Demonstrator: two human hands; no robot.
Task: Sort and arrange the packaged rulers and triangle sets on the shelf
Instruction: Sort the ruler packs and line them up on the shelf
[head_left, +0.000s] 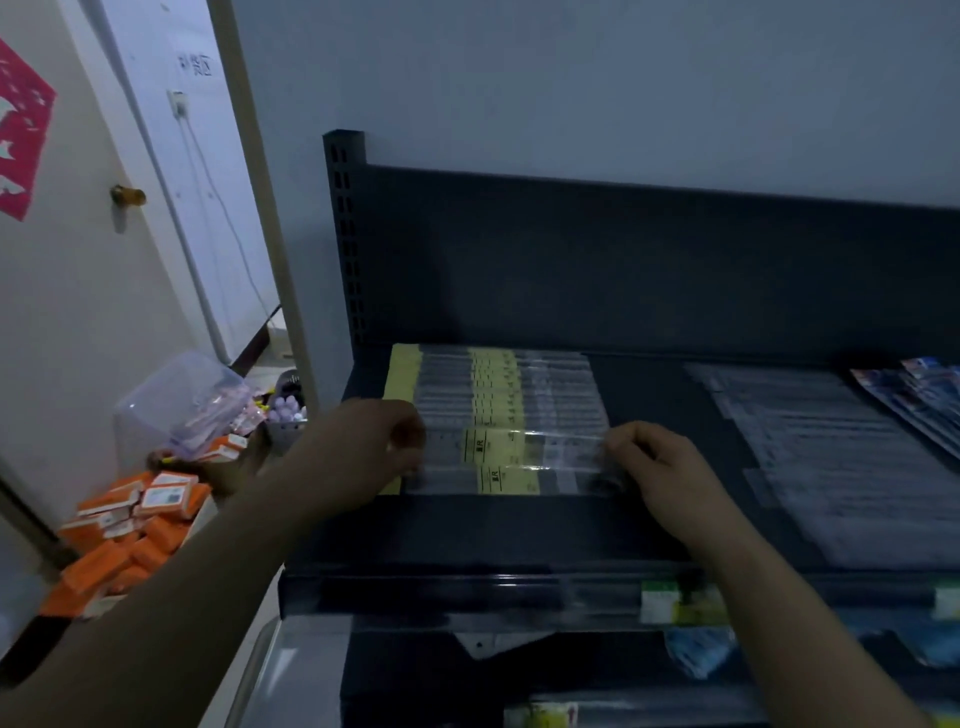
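- The left hand was curled at the left end of a packaged ruler, its thumb and fingers closed in a pinch on the clear wrapper.
- The right hand was curled likewise at the right end of the same pack, with bent fingertips gripping the wrapper's edge.
- The packaged ruler stretched level between the two hands, left to right, its yellow label about midway along. Whether it was lifted off the packs beneath or touching them could not be told.
- It sat at the near end of a row of packaged rulers, all clear with yellow labels and laid side by side, running from near to far on the left part of the shelf. One more such pack lay just nearer than the held one.
- The shelf was dark, with a dark back panel on its far side and a clear price strip along its near edge.
- To the right, well apart from the row, lay overlapping clear packs; their contents were too blurred to make out.
- At the far right edge, colourful packs were fanned out.
- Left of the shelf and lower down lay a heap of orange boxes, with a clear plastic tub beyond it.
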